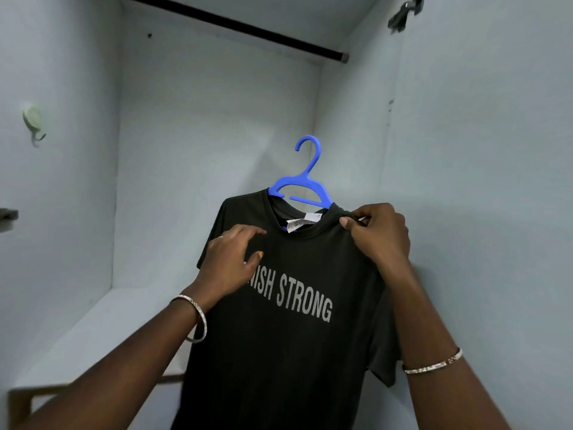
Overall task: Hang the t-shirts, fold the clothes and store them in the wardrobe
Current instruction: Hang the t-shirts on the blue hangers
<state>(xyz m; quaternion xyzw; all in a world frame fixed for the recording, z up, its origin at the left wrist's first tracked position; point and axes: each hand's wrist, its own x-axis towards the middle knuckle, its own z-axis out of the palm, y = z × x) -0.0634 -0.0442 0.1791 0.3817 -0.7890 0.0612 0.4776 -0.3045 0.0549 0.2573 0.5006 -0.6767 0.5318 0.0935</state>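
One dark t-shirt, printed with pale letters reading "NISH STRONG", is hanging on one blue hanger in front of the pale wardrobe. The hanger's hook is pointing to twelve o'clock above the collar, free in the air and well below the single black rail, which is running across the top from eleven towards one o'clock. White labels are showing inside the collar.

Two hands are working at the shirt. The right hand is sitting at three o'clock from the collar, its thumb and curled fingers pinching a bunched fold of the shirt's shoulder just where the hanger's arm is disappearing under the cloth. The left hand is lying at eight o'clock from the collar, over the chest and the start of the print, its fingers loosely spread and gripping nothing; whether they are actually touching the cloth cannot be told.

Two bracelets are showing, one on the left wrist and one on the right wrist, and one ring on the left hand. One wall hook is sticking out at nine o'clock on the wardrobe's side wall, and one dark hinge is sitting at one o'clock.
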